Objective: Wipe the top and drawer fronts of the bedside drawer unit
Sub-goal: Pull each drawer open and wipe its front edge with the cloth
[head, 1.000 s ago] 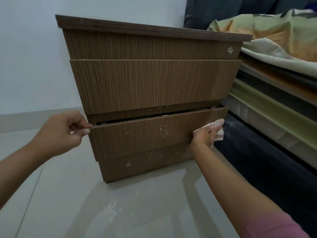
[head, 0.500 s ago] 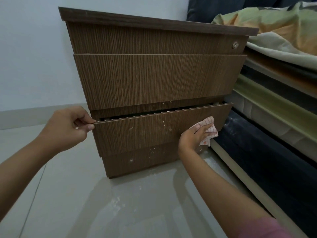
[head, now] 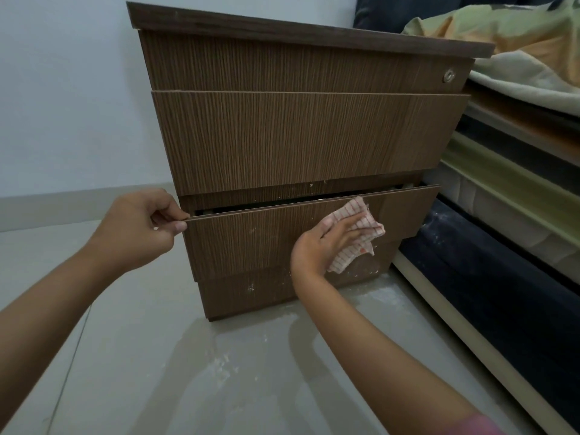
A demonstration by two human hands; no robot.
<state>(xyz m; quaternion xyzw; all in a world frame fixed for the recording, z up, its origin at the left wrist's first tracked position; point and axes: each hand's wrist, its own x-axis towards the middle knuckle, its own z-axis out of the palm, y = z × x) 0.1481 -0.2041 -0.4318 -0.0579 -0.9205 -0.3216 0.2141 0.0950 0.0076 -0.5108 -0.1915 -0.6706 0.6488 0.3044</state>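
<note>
A brown wood-grain bedside drawer unit (head: 298, 67) stands on the floor against the wall. Its bottom drawer front (head: 251, 243) is pulled out a little and carries pale specks. My left hand (head: 138, 227) pinches the top left corner of that drawer front between thumb and fingers. My right hand (head: 326, 246) presses a white cloth with red checks (head: 354, 233) flat against the right half of the same front. The unit's top surface is seen only edge-on.
A bed with stacked mattresses (head: 502, 189) and a rumpled green-orange blanket (head: 518, 36) sits tight against the unit's right side. A pale wall (head: 62, 89) stands behind. The glossy tiled floor (head: 188, 372) shows white dust near the unit's base.
My right hand has slid the cloth leftward along the bottom drawer front, away from its right edge. My left hand keeps its pinch on the drawer's corner.
</note>
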